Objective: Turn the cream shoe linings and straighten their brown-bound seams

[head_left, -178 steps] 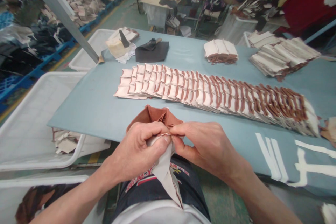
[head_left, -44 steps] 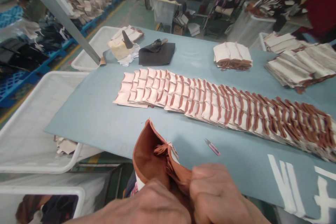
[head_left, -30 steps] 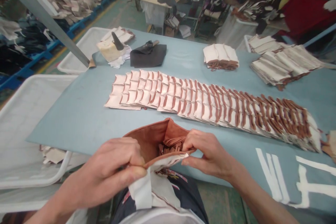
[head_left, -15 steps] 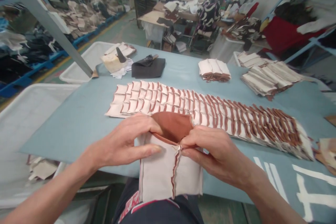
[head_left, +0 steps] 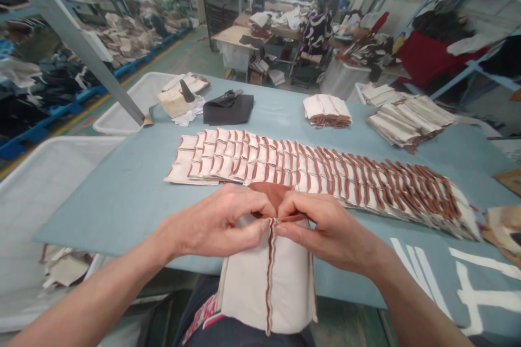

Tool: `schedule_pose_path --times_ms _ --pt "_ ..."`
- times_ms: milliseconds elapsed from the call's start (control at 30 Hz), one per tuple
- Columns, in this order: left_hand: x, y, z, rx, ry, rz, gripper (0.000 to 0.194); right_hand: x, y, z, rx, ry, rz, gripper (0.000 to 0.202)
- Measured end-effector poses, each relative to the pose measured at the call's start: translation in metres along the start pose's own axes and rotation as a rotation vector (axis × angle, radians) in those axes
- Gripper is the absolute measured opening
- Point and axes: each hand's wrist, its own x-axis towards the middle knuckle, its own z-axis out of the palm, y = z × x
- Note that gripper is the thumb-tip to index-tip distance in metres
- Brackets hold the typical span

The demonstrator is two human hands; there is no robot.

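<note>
A sewn leather piece (head_left: 248, 287), cream on the outside and reddish brown inside, hangs over the near table edge in front of my lap. Down its middle runs a raised seam with brown edges. My left hand (head_left: 228, 219) is closed, pinching the top rim just left of the seam. From the right, my right hand (head_left: 321, 222) pinches the same rim beside the seam, its fingertips almost touching the left ones. Behind both hands lies a long overlapping row of similar cream and brown pieces (head_left: 277, 157).
A blue-grey table (head_left: 122, 190) carries a short stack (head_left: 326, 109), a larger pile (head_left: 411, 119) and a dark folded sheet (head_left: 228, 109). White bins (head_left: 61, 146) stand left, beside a slanted metal post (head_left: 85, 38). A seated person (head_left: 317, 30) is in the background.
My left hand has moved right and closed on the rim at the seam, so both hands now meet there. The opening has narrowed and the seam hangs straighter.
</note>
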Motion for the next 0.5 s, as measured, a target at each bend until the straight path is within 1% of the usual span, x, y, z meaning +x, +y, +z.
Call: schedule_pose_path --times_ms 167,267,333,500 --pt "-0.006 0.0 -0.001 -0.113 -0.072 -0.07 0.021 -0.001 0.002 0.012 0.062 0.033 -0.043 0.016" --pt "-0.011 -0.002 -0.005 -0.198 -0.129 -0.121 0.024 -0.002 0.001 0.019 0.053 0.069 -0.074 0.014" --pt "-0.014 -0.003 -0.007 -0.233 -0.16 -0.141 0.027 -0.003 0.0 0.023 0.038 0.088 -0.082 0.016" --pt "-0.017 0.0 -0.011 -0.274 -0.17 -0.154 0.031 -0.001 -0.002 0.031 0.032 0.126 -0.064 0.017"
